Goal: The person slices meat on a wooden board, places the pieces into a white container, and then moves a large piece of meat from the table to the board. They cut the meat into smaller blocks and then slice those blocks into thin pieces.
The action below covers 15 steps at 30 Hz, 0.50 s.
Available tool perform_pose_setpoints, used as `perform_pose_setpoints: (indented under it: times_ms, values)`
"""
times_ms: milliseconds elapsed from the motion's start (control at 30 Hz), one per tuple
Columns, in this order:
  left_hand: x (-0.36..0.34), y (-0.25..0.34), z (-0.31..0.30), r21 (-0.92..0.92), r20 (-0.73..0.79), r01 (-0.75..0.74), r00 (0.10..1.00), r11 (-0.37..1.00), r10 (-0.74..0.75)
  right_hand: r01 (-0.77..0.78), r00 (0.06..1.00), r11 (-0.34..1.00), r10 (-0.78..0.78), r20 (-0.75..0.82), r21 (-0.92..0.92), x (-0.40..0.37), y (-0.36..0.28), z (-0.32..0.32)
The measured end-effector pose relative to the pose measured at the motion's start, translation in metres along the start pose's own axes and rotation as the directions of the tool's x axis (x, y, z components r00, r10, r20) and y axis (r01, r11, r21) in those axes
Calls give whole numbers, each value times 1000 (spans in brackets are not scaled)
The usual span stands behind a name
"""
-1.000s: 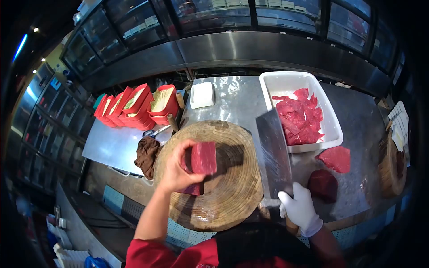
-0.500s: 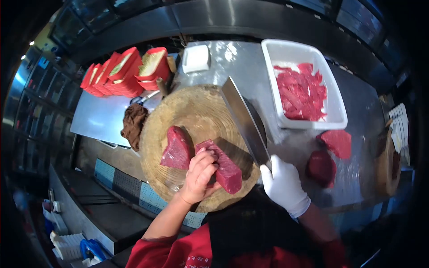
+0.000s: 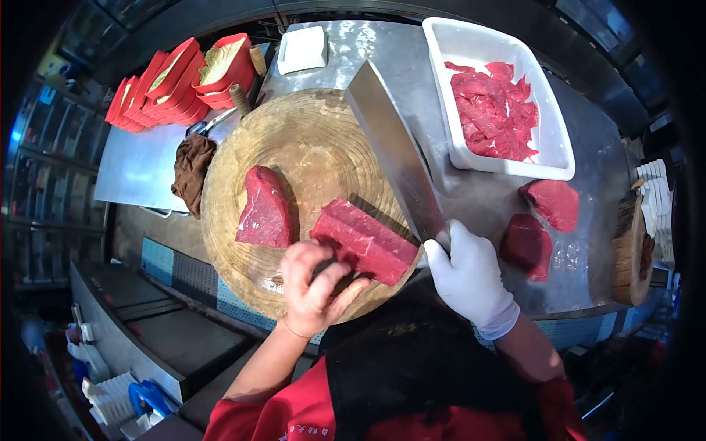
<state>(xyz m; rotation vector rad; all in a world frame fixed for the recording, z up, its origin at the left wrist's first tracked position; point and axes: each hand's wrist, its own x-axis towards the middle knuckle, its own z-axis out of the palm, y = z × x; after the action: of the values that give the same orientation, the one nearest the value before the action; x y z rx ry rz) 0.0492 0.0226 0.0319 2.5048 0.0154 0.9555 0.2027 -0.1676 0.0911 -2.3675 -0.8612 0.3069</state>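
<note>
At lower centre, left hand (image 3: 310, 283) half-open at meat's (image 3: 371, 246) edge, right hand (image 3: 474, 283) gripping cleaver (image 3: 397, 154); should meat slide, left hand risks a cut

Broad steel cleaver (image 3: 393, 151): handle hidden within white-gloved right grip (image 3: 473, 283). Bare left grip (image 3: 307, 279): some fingertips hidden; hold on long red meat block (image 3: 364, 239) unclear. Red cloth garment (image 3: 294, 404): cut off by lower edge; white lettering too small to read. Stacked red plastic tubs (image 3: 176, 101): lower contents hidden. Pale stacked objects (image 3: 114, 406), lower left: indistinct.
</note>
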Motion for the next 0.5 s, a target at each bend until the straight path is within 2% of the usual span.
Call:
perform_pose_setpoints:
  times_ms: [33,67,100,167,233,333,433,467,500]
  values:
    - [9,4,0,59,-32,55,998,997,-53,-10,1000,1000,10,22,2,0,-1,-1]
    - [24,6,1,122,-13,50,999,991,-49,-10,1000,1000,10,20,-2,1,0,0]
    - [39,6,3,119,76,36,996,992,-45,-4,1000,1000,4,13,-13,1,0,1]
    - [55,2,10,94,354,-16,935,995,-19,8,1000,1000,-7,13,-26,-1,0,2]
    - [57,0,13,92,362,20,931,996,-52,5,1000,1000,-4,25,-28,0,0,-1]
    - [82,-8,-4,-7,567,102,820,995,-80,16,1000,1000,-16,1,-5,1,4,2]
    - [102,-26,-10,-86,666,-37,741,996,85,9,1000,1000,-9,20,5,4,5,-2]
    - [109,-26,-10,-84,667,-37,740,996,83,10,1000,1000,-10,21,8,5,6,-3]
    - [115,-25,-10,-71,718,-78,688,994,105,22,1000,1000,-22,13,9,5,7,-3]
